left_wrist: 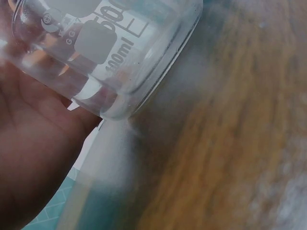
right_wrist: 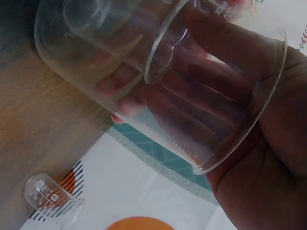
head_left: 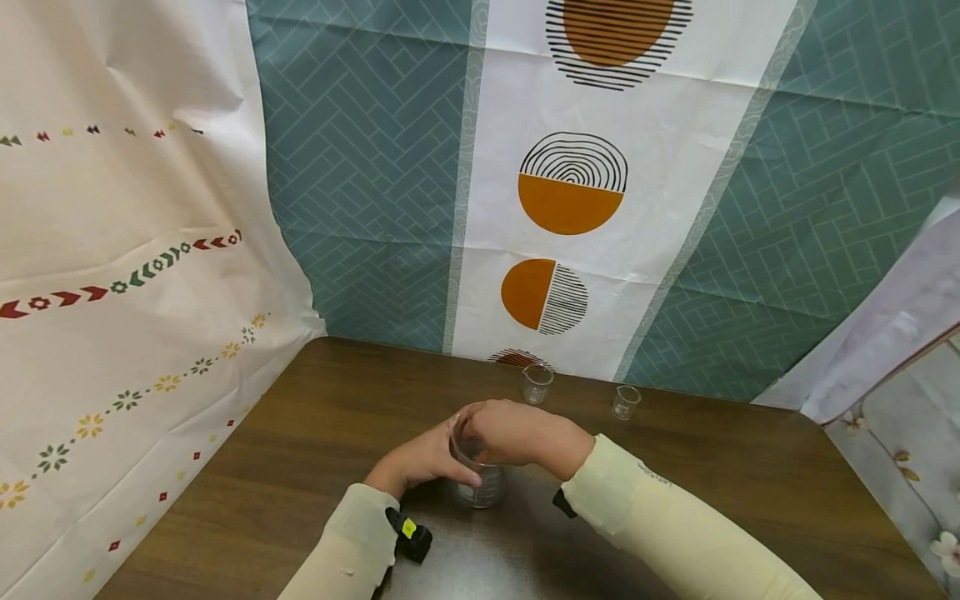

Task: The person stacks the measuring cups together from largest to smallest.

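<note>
A large clear glass beaker (head_left: 480, 493) stands on the table in front of me. My left hand (head_left: 423, 457) grips its side, thumb toward the front; printed volume marks show on the glass beaker (left_wrist: 120, 62) in the left wrist view. My right hand (head_left: 521, 429) reaches down through the beaker's mouth from the right. Inside the large beaker, the right wrist view shows a smaller beaker (right_wrist: 156, 67), with the right hand's thumb and fingers pinching near its rim. Left fingertips (right_wrist: 129, 103) show through the glass. In the head view the hands hide most of the smaller beaker.
Two small glass beakers stand at the back of the wooden table (head_left: 375, 392): one (head_left: 537, 387) near the middle, a smaller one (head_left: 626, 403) to its right. A patterned curtain (head_left: 360, 183) hangs behind the table, and a white cloth (head_left: 150, 275) hangs on the left.
</note>
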`<state>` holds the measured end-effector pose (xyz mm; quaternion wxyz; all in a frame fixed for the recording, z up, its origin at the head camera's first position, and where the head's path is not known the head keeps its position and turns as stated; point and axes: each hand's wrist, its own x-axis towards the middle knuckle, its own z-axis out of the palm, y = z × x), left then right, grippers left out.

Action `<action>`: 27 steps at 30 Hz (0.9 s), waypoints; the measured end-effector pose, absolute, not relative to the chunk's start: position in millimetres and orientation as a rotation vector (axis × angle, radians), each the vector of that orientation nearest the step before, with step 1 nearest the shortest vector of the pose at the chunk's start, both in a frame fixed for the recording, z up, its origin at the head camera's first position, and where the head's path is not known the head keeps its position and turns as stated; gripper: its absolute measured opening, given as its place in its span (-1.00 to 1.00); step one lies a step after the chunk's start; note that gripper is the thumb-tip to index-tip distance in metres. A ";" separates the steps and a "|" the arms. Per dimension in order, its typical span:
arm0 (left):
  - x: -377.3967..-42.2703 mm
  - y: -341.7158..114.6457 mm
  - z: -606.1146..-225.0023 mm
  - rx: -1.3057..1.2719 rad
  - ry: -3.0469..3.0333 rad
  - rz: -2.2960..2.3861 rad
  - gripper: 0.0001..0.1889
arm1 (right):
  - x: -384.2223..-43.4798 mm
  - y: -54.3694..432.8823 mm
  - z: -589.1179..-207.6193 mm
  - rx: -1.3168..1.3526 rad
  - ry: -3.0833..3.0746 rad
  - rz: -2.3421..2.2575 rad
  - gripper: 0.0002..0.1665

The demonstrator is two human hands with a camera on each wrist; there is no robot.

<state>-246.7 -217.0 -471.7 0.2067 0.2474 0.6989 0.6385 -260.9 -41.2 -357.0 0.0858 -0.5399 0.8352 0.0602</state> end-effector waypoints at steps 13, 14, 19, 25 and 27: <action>-249.0 -218.3 -472.7 0.737 1.973 1.760 0.04 | -264.6 -31.1 -355.4 -1.689 2.479 -0.005 -0.76; -249.1 -218.6 -472.5 0.740 1.981 1.755 0.04 | -264.6 -30.0 -354.4 -1.704 2.483 -0.012 -0.75; -249.6 -219.3 -472.0 0.756 2.006 1.743 0.06 | -265.1 -25.7 -351.7 -1.775 2.521 -0.022 -0.73; -250.3 -218.8 -475.0 0.768 2.009 1.748 0.07 | -263.7 -21.5 -351.7 -1.782 2.528 -0.053 -0.71; -250.8 -218.4 -476.0 0.780 2.006 1.751 0.06 | -263.5 -19.7 -352.4 -1.787 2.532 -0.062 -0.70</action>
